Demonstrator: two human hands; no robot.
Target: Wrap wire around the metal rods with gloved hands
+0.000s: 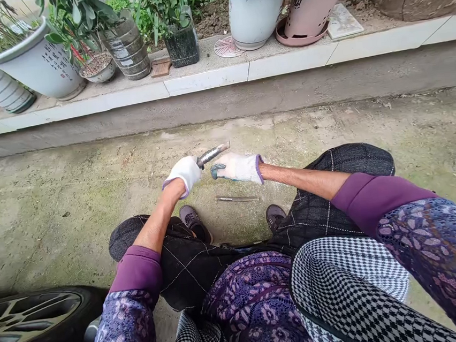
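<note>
My left hand (185, 175), in a white knitted glove with a purple cuff, is closed round one end of a metal rod (213, 153). The rod has a shiny, ribbed middle and a duller tip, and slants up to the right; its exact kind is unclear. Just below that tip is my right hand (238, 169), gloved in white with grey-green coating on the fingers. Its fingers point left, loosely apart, and I see nothing in them. On the concrete below lies a second thin metal rod (237, 198), ribbed towards its left end, between my shoes.
Mossy concrete ground (72, 191) lies around my feet. Ahead runs a low tiled ledge (207, 80) bearing several potted plants, among them a white pot (257, 15) and a tall pink pot (314, 4). A car wheel (83, 303) stands close on my left.
</note>
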